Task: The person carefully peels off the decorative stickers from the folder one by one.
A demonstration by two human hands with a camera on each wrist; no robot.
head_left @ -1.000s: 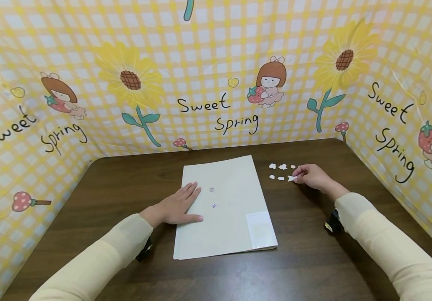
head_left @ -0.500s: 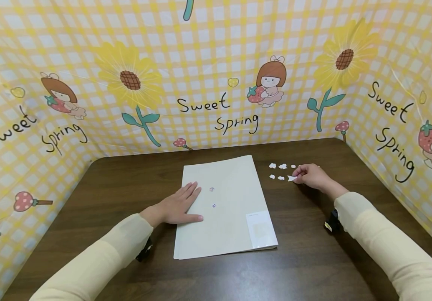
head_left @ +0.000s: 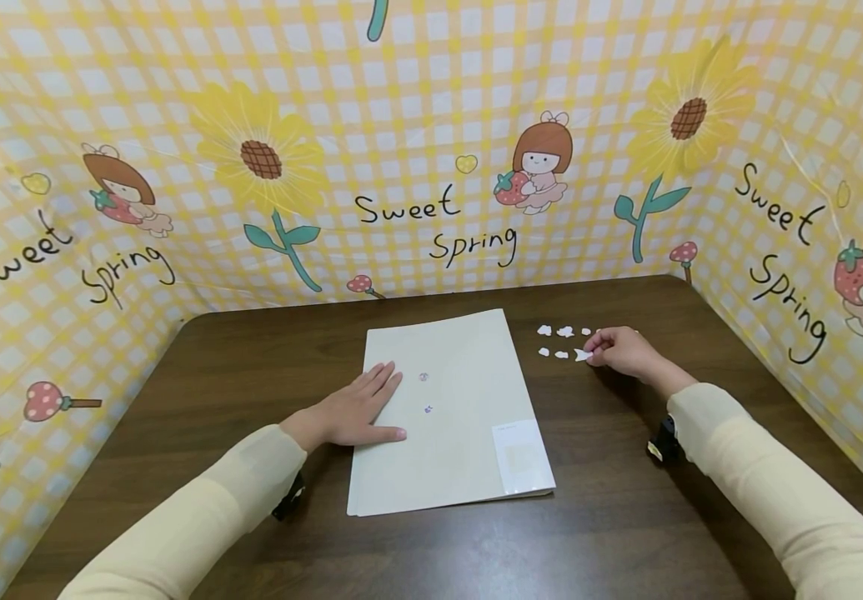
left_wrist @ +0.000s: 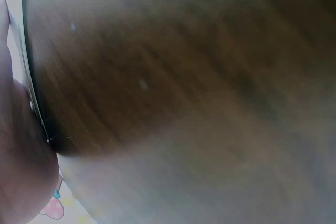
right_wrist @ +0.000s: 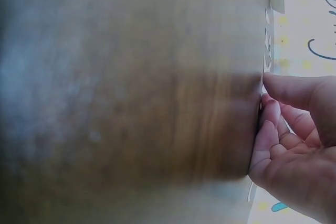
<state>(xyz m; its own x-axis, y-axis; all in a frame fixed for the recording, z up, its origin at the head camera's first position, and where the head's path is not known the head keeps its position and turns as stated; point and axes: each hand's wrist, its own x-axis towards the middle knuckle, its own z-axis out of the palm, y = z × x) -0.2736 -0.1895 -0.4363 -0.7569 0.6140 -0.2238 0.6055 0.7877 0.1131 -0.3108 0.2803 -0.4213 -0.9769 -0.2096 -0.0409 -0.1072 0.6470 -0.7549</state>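
A large cream sheet or thin pad [head_left: 461, 400] lies on the dark wooden table, with two tiny purple marks [head_left: 423, 377] near its middle. My left hand [head_left: 356, 410] rests on its left edge, fingers straight and thumb spread. To the right of the pad, my right hand [head_left: 622, 352] has thumb and forefinger together on the edge of a small white paper cutout [head_left: 583, 355]. In the right wrist view the other fingers of that hand [right_wrist: 294, 135] are curled. The fingers partly hide the cutout and those behind it.
Several small white cutouts [head_left: 564, 332] lie in two rows right of the pad. A clear pocket or label [head_left: 519, 458] covers the pad's lower right corner. A yellow checked cloth [head_left: 416, 125] hangs round the back and sides of the table [head_left: 266, 350].
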